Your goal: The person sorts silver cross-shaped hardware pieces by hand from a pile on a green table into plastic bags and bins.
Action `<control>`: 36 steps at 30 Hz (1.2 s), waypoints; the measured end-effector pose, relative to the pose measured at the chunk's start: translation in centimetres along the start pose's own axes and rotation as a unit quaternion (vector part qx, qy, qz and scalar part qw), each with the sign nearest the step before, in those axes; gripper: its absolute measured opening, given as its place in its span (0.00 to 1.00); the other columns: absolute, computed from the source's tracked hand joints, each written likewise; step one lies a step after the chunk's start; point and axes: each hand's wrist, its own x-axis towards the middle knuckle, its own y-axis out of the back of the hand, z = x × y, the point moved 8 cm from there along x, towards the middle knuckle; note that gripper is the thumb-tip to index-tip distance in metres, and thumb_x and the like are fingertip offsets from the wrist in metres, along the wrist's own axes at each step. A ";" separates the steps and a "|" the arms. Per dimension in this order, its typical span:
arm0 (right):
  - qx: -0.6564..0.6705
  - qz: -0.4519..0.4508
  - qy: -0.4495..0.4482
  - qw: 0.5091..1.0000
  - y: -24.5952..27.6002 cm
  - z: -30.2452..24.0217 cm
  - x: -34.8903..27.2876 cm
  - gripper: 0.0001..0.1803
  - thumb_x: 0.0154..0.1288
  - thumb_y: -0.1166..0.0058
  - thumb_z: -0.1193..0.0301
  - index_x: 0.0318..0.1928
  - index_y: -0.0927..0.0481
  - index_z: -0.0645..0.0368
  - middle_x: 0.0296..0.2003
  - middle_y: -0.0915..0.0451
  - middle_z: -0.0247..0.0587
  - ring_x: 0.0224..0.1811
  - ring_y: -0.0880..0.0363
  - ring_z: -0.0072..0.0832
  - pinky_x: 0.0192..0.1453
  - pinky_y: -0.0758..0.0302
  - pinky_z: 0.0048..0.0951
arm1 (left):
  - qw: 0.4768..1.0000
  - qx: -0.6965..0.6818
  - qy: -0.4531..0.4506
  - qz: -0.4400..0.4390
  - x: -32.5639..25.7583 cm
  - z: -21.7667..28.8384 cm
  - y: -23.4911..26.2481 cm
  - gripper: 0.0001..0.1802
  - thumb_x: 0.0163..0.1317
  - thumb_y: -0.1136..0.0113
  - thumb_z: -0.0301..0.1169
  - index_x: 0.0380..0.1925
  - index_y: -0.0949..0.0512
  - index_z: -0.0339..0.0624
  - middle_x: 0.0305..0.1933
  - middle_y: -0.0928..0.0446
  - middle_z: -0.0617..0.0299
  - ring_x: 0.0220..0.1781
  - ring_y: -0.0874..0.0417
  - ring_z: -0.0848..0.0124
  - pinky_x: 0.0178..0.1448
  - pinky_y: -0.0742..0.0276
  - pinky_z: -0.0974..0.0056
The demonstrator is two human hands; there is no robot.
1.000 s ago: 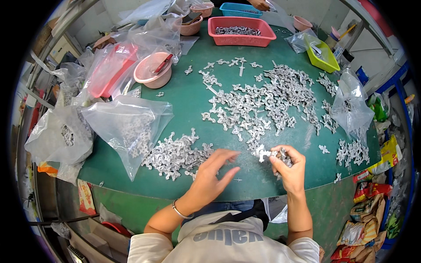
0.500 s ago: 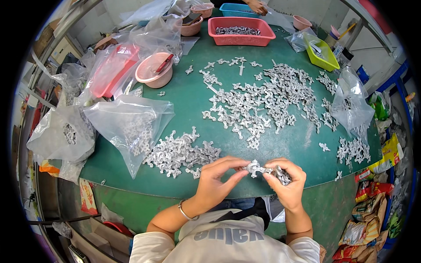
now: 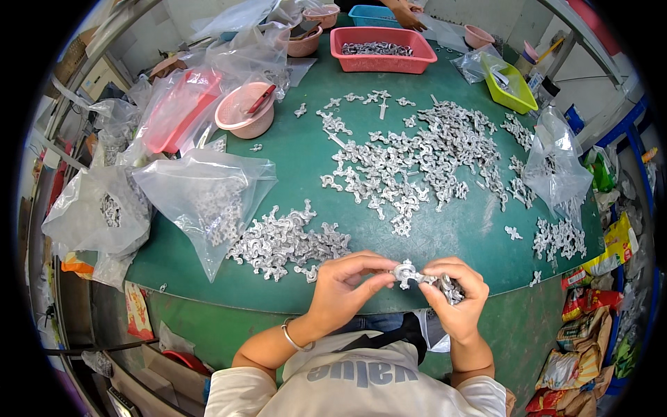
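Above the table's near edge, my left hand point(image 3: 345, 285) pinches one end of a small silvery metal casting point(image 3: 406, 274) between thumb and fingertips. My right hand point(image 3: 455, 288) grips the casting's other side with thumb and forefinger. Several more castings point(image 3: 451, 289) are bunched inside the curled fingers of that hand, partly hidden. Left of my hands lies a heap of like castings point(image 3: 285, 242). A larger spread of castings point(image 3: 424, 153) covers the middle of the green table point(image 3: 292, 167).
A red tub point(image 3: 382, 62) of metal rings stands at the far side; another person's hand point(image 3: 408, 17) is beside a blue tub point(image 3: 375, 15). Plastic bags point(image 3: 208, 181), a pink bowl point(image 3: 243, 125) and a yellow-green basket point(image 3: 511, 90) stand around. More castings point(image 3: 559, 240) lie right.
The casting between my fingers has turned slightly and shifted a little right, along with my right hand. The other person's hand at the far side has moved right and lower.
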 end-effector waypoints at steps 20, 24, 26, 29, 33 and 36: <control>0.086 -0.017 -0.120 0.989 -0.9 2.7 -1.3 0.07 0.59 0.43 0.75 0.28 0.26 0.66 0.22 0.23 0.39 0.22 0.27 0.18 0.24 0.32 0.19 | 0.999 0.004 -0.029 0.015 -0.1 -0.1 -0.2 0.03 0.60 0.47 0.20 0.34 0.27 0.30 0.32 0.26 0.57 0.32 0.24 0.74 0.38 0.27 0.71; 0.201 -0.025 -0.207 0.957 -1.7 4.1 -1.9 0.09 0.63 0.47 0.72 0.29 0.27 0.65 0.21 0.24 0.37 0.20 0.28 0.17 0.21 0.32 0.18 | 0.995 -0.084 0.014 0.049 0.1 -0.2 -0.3 0.07 0.62 0.49 0.21 0.40 0.29 0.31 0.32 0.25 0.58 0.32 0.24 0.74 0.39 0.27 0.70; 0.233 -0.026 -0.222 0.946 -1.9 4.5 -2.0 0.10 0.64 0.48 0.71 0.29 0.27 0.65 0.21 0.25 0.36 0.19 0.29 0.17 0.21 0.32 0.19 | 0.995 -0.085 0.044 0.012 0.1 -0.5 -0.5 0.08 0.62 0.49 0.22 0.40 0.28 0.30 0.33 0.25 0.57 0.33 0.23 0.73 0.40 0.26 0.70; 0.257 -0.030 -0.232 0.938 -2.2 4.7 -2.1 0.10 0.65 0.49 0.71 0.29 0.27 0.64 0.21 0.25 0.37 0.19 0.29 0.18 0.20 0.31 0.20 | 0.994 -0.090 0.060 -0.021 0.1 -0.7 -0.5 0.08 0.64 0.49 0.24 0.41 0.28 0.30 0.34 0.24 0.58 0.35 0.22 0.74 0.42 0.25 0.70; 0.278 -0.032 -0.239 0.930 -2.4 4.9 -2.2 0.11 0.65 0.50 0.71 0.28 0.28 0.64 0.21 0.25 0.37 0.19 0.28 0.18 0.20 0.31 0.20 | 0.992 -0.106 0.059 -0.029 0.1 -0.9 -0.5 0.09 0.64 0.49 0.24 0.42 0.27 0.30 0.35 0.24 0.58 0.36 0.22 0.74 0.42 0.25 0.70; 0.287 -0.031 -0.241 0.926 -2.5 4.9 -2.2 0.11 0.66 0.50 0.71 0.28 0.28 0.64 0.21 0.25 0.38 0.19 0.28 0.19 0.20 0.31 0.20 | 0.992 -0.109 0.054 -0.028 0.1 -0.8 -0.5 0.09 0.64 0.49 0.24 0.42 0.27 0.31 0.35 0.24 0.58 0.36 0.22 0.74 0.42 0.25 0.70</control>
